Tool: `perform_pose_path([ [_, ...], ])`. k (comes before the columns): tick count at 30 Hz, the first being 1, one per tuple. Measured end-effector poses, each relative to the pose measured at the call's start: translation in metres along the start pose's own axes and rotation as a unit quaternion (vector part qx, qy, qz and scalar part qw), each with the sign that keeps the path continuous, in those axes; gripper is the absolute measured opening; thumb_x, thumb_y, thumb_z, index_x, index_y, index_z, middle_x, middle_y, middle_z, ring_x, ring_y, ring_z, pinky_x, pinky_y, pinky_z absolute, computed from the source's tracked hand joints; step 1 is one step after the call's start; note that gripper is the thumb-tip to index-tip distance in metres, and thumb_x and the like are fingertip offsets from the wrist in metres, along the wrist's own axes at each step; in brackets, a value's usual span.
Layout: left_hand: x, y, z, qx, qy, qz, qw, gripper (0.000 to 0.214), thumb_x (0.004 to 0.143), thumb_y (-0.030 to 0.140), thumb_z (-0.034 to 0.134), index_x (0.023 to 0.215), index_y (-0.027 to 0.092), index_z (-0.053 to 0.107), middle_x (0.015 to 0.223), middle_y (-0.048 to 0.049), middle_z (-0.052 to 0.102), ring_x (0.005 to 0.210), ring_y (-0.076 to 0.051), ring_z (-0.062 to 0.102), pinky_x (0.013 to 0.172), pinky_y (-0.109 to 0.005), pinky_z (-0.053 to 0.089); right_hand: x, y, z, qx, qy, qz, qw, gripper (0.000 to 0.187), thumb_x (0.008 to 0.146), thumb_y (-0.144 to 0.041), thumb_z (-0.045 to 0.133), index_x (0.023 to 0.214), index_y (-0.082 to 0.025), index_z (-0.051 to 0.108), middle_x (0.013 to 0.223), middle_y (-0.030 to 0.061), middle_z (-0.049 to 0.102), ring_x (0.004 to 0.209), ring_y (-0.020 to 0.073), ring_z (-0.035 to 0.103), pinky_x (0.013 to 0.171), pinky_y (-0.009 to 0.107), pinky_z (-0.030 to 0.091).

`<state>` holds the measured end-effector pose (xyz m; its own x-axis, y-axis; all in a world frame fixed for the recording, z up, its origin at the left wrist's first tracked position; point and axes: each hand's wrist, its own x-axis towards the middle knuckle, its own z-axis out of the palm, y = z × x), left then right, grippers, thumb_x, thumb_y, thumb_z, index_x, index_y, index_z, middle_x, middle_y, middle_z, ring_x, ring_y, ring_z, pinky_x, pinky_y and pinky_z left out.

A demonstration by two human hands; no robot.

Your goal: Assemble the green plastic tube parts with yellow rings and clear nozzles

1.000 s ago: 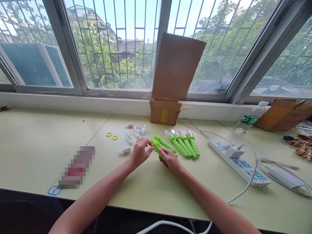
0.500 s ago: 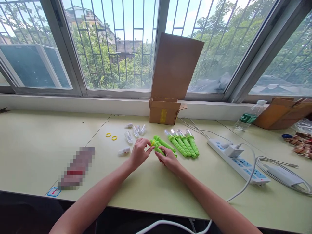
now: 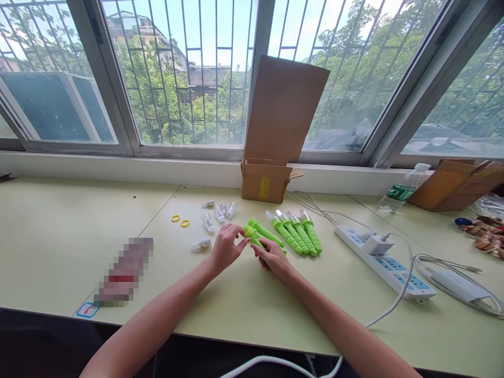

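My right hand is closed around a green ribbed plastic handle, whose threaded end points up and left. At that end my left hand pinches a yellow ring that sits around the thread; the fingertips partly hide it. Just behind lies another green handle without a clear cap. To the right, several green handles with clear caps rest side by side. Several clear plastic caps are scattered left of my hands, and two loose yellow rings lie farther left.
An open cardboard box stands against the window wall. On the right are a white power strip with cables, a coiled charger, a water bottle and another box. A blurred-out object lies at left.
The right hand has shifted slightly right and down along the green handle. The left hand stays at the yellow ring, and the things on the table lie as before.
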<state>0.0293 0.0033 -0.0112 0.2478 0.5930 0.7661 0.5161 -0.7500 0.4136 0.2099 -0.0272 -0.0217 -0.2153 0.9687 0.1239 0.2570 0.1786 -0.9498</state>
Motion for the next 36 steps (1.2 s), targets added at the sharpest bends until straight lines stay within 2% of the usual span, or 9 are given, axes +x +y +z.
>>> perform_pose_path([
  [15,0.0009,0.0007,-0.0005,-0.001,-0.012,-0.006,1.0,0.015,0.079,0.025,0.067,0.079,0.02,0.053,0.071,0.0006,0.057,0.069,-0.015,0.053,0.07,-0.031,0.045,-0.0024,-0.0053,0.0023,0.017,0.006,0.004,1.0,0.037,0.084,-0.052,0.052,0.064,-0.021,0.051,0.046,-0.0034,0.045,0.039,0.0113,0.041,0.04,0.026,0.032],
  [27,0.0013,0.0,0.0001,0.002,-0.012,0.0,1.0,0.017,0.078,0.025,0.068,0.078,0.02,0.052,0.07,0.0012,0.056,0.069,-0.015,0.053,0.07,-0.03,0.044,-0.0013,-0.0038,0.0028,0.048,-0.013,-0.016,0.999,0.038,0.085,-0.051,0.051,0.064,-0.021,0.051,0.053,-0.002,0.05,0.039,0.0105,0.044,0.039,0.025,0.033],
  [31,0.0006,-0.0008,-0.0003,-0.002,-0.006,0.001,1.0,0.017,0.079,0.024,0.068,0.077,0.02,0.052,0.07,0.0013,0.056,0.068,-0.015,0.052,0.068,-0.029,0.044,-0.0013,-0.0029,0.0036,0.005,-0.007,-0.029,1.0,0.039,0.087,-0.053,0.047,0.065,-0.021,0.051,0.047,-0.0037,0.045,0.037,0.011,0.041,0.04,0.025,0.032],
  [34,-0.0002,-0.0017,-0.0005,-0.01,0.002,0.005,1.0,0.017,0.08,0.024,0.067,0.075,0.02,0.051,0.069,0.0013,0.055,0.068,-0.014,0.052,0.066,-0.028,0.044,-0.0021,-0.004,0.0043,-0.062,0.023,-0.07,0.995,0.038,0.09,-0.05,0.045,0.066,-0.021,0.051,0.046,-0.0039,0.043,0.04,0.0116,0.041,0.045,0.026,0.034],
  [36,-0.0009,-0.002,-0.0006,-0.01,0.01,0.008,1.0,0.017,0.081,0.024,0.066,0.074,0.02,0.051,0.068,0.0012,0.055,0.068,-0.014,0.052,0.065,-0.027,0.044,-0.0023,-0.0047,0.0049,-0.11,0.047,-0.1,0.988,0.036,0.09,-0.048,0.045,0.068,-0.021,0.052,0.051,-0.0022,0.047,0.045,0.0125,0.044,0.048,0.026,0.036],
])
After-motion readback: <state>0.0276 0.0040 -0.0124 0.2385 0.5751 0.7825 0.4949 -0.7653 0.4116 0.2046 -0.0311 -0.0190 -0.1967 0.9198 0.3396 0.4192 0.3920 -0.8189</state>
